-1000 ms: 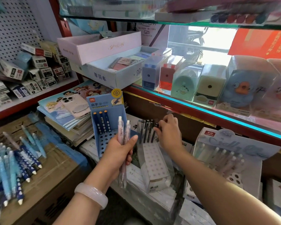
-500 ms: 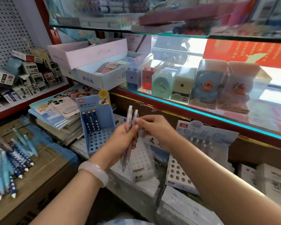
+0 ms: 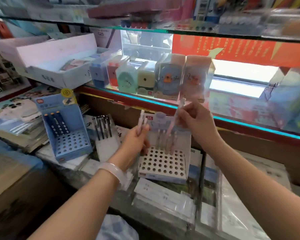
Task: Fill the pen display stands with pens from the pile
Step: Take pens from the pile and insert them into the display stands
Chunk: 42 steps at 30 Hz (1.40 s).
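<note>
Pens poised over the white stand

Right hand (image 3: 196, 122) pinches one pale pen (image 3: 176, 118), tilted, above the white perforated display stand (image 3: 163, 163). Left hand (image 3: 135, 141) grips two more pens (image 3: 142, 122) just left of it. Blue stand (image 3: 68, 132) sits further left.

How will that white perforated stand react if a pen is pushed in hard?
The white stand looks like thin card, so probably light; it may slide or tilt back. Neither the left hand nor the right hand steadies it, each holding pale pens.
</note>
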Available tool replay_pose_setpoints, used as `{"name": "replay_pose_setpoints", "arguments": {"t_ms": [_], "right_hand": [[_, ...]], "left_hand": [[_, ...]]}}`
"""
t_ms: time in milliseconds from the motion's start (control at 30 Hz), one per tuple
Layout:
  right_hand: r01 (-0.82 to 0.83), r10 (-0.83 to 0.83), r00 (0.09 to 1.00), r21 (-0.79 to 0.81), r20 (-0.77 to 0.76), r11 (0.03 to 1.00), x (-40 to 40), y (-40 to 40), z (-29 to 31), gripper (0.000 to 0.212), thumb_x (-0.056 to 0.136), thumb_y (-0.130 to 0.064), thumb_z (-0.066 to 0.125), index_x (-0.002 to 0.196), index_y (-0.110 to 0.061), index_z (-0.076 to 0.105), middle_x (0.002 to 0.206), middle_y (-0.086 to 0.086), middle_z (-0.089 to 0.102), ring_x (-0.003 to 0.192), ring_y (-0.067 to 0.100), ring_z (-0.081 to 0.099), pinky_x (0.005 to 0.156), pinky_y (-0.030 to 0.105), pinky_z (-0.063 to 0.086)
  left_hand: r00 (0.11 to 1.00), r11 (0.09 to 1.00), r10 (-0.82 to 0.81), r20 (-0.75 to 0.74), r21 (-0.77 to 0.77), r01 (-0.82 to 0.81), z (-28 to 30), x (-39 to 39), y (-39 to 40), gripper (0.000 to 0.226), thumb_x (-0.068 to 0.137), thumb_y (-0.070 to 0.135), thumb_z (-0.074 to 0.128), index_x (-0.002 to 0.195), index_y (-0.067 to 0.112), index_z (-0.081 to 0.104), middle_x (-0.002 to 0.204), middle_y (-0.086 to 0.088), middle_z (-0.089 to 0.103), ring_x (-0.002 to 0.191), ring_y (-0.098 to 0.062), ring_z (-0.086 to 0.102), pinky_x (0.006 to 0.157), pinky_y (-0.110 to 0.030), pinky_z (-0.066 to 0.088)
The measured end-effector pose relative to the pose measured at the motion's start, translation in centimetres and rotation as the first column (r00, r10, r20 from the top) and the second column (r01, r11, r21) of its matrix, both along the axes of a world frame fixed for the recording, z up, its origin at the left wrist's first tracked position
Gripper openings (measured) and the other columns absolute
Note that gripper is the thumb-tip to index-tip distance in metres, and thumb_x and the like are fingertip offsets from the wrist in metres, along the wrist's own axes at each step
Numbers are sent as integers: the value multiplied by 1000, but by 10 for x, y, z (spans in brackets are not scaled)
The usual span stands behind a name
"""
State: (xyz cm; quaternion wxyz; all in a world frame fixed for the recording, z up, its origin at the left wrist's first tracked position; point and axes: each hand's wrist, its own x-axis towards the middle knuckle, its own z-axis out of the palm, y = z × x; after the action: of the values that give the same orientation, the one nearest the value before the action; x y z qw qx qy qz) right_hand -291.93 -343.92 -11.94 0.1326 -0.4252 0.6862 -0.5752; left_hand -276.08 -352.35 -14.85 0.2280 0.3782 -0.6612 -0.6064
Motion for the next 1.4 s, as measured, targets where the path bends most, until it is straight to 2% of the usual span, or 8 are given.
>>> {"name": "replay_pose_setpoints", "arguments": {"t_ms": [167,300,500,633,933,1267,1333,1400], "right_hand": [[136,-123,983,92,-139,986,-11,18,-36,23,92,-12,58,76,-27,49,73,0,67,68,12,67,69,32,59],[124,-96,979,152,-182,981,-7,17,-59,11,92,-12,56,86,-19,52,79,-3,65,77,12,66,75,34,57],[111,-62,983,289,-175,951,3,9,-82,5,96,-17,50,94,-14,54,88,3,66,81,17,64,77,41,54],[125,-68,978,291,-198,949,7,8,-84,11,97,-19,48,97,-11,55,90,6,67,81,17,63,75,39,54],[118,-27,974,398,-227,910,13,5,-101,7,98,-19,46,93,-17,52,83,5,64,74,20,62,65,38,52],[168,-27,964,530,-263,831,14,0,-107,10,94,-20,54,97,-11,59,87,7,68,72,19,62,65,35,54],[207,-79,957,461,-281,863,14,9,-98,12,92,-21,57,97,-11,63,85,4,68,73,16,63,66,31,53],[152,-101,981,339,-164,929,20,14,-82,12,92,-23,58,92,-15,67,76,0,67,66,11,62,60,22,51]], "left_hand": [[997,1000,6,82,9,-7,-10,-9,8,19,100,29,37,109,14,44,73,-3,51,58,-11,45,52,-23,39],[996,999,-36,77,20,35,-11,-8,10,7,99,16,39,100,20,45,74,-4,56,56,-11,48,52,-24,41],[1000,998,-19,-1,55,19,-15,5,7,20,97,27,44,113,22,54,70,-5,61,49,-10,55,47,-20,44],[1000,999,14,10,34,-14,-22,7,5,24,99,24,42,118,22,56,61,1,60,46,-6,48,47,-18,40],[999,986,-4,-51,165,12,-18,11,6,23,99,13,38,113,20,55,81,1,67,64,-9,52,66,-24,46],[998,986,-34,-61,158,43,-16,18,7,13,99,16,41,108,16,51,92,-8,69,64,-14,58,59,-26,48],[997,989,-62,-46,131,67,-15,17,9,15,99,17,42,109,14,52,94,-8,70,66,-14,58,63,-27,49],[995,989,-92,-36,114,95,-15,13,10,15,98,17,43,108,13,54,94,-7,69,68,-13,59,66,-27,50]]}}
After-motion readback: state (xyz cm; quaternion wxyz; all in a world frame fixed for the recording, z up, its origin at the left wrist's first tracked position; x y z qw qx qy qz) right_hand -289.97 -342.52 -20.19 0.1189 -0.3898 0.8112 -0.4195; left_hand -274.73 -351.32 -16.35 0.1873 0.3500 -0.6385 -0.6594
